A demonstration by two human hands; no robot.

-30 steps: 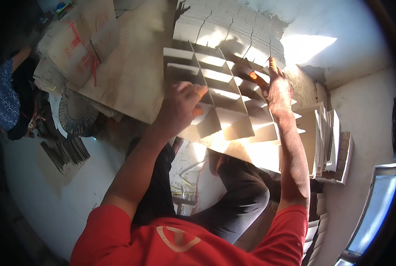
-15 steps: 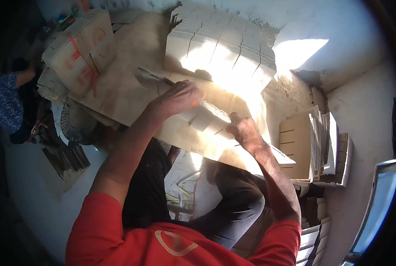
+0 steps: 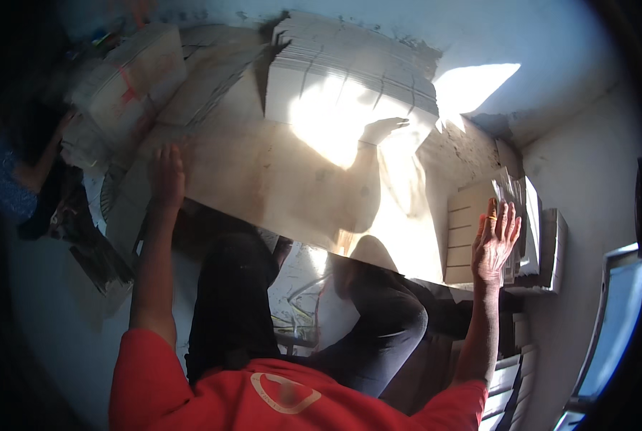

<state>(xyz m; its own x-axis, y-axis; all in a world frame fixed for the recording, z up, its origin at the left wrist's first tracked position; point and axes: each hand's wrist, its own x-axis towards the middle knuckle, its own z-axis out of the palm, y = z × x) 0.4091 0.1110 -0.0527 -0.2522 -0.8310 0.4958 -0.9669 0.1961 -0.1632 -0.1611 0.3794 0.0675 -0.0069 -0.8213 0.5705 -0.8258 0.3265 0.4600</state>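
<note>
A large flat brown cardboard sheet (image 3: 278,179) lies across my lap as a work surface. My left hand (image 3: 166,176) rests flat on its left edge, fingers together, holding nothing. My right hand (image 3: 495,241) is spread open over a stack of slotted cardboard strips (image 3: 468,237) at the right, touching the top of it. A tall pile of flattened cardboard dividers (image 3: 350,79) stands at the far side of the sheet, partly in bright sunlight.
A strapped bundle of cardboard (image 3: 131,79) sits at the upper left. Another person in blue (image 3: 12,179) is at the left edge. More cardboard stacks (image 3: 551,248) line the right wall, and a window (image 3: 612,323) is at lower right.
The cardboard grid divider my hands were folding is gone from the sheet. My left hand has moved to the sheet's left edge; my right hand has swung right to the strip stack.
</note>
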